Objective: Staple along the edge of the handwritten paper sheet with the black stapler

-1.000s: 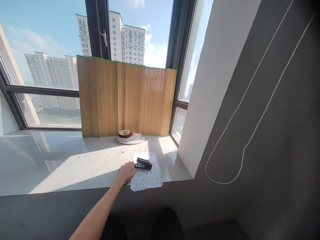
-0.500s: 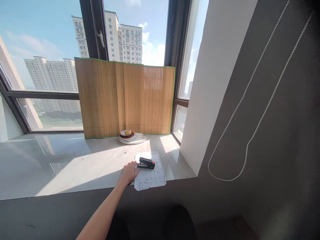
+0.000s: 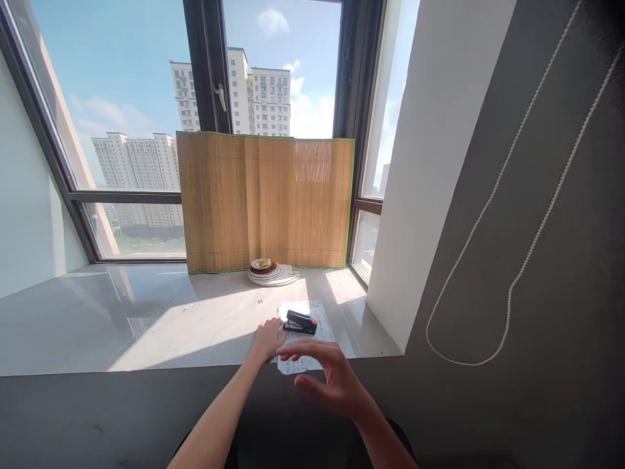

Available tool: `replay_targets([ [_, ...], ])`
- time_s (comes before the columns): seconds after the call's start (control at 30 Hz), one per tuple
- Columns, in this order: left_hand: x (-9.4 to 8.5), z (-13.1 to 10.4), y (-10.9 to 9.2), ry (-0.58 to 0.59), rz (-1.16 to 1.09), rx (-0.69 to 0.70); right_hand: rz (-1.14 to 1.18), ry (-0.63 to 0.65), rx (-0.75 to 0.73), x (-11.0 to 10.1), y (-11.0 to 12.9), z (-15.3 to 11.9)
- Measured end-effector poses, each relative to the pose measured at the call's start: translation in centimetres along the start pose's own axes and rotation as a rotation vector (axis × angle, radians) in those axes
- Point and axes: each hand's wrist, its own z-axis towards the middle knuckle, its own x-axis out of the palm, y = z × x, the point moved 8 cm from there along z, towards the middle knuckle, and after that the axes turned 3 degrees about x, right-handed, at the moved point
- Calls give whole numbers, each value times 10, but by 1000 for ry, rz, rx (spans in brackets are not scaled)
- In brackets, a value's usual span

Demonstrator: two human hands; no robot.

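Observation:
A black stapler [image 3: 301, 322] with a red-orange spot at its right end lies on a handwritten sheet of paper [image 3: 316, 307] on the window sill. My left hand [image 3: 268, 337] rests with its fingers spread at the paper's left edge, just left of the stapler. In front of the sill's edge, my right hand [image 3: 328, 376] is raised over the lower part of the paper, thumb and fingers apart and nothing between them. It hides part of the sheet.
Stacked plates and round discs [image 3: 267, 273] stand at the back of the sill [image 3: 215, 326]. Behind them a bamboo mat [image 3: 268, 202] leans against the window. A beaded cord [image 3: 510, 306] hangs in a loop at the right. Tiny staple-like bits [image 3: 260, 301] lie left of the paper.
My right hand has come into view from below and now hovers over the paper. My left hand stays at the paper's edge. The camera view has shifted, moving the scene rightwards.

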Motion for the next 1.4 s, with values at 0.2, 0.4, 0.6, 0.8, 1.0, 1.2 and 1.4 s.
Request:
replay_targets([
  [0.2, 2, 1, 1, -5, -27, 7, -542, -130, 181, -26, -185, 73],
  [0.4, 7, 5, 6, -24, -51, 9, -558, -89, 241, -19, -261, 52],
  [0.6, 5, 4, 7, -24, -105, 17, -447, -229, 297, -31, -269, 48],
  [0.8, 2, 5, 13, -59, -282, -61, -328, -363, 346, -45, -277, 42],
  [1.0, -1, 2, 15, -69, -292, -110, -366, -369, 330, -44, -282, 40],
  [1.2, 1, 2, 20, -53, -313, -126, -408, -178, 194, -23, -278, 48],
  [1.4, 4, 2, 26, -61, -379, -121, -534, -79, 218, -20, -278, 48],
])
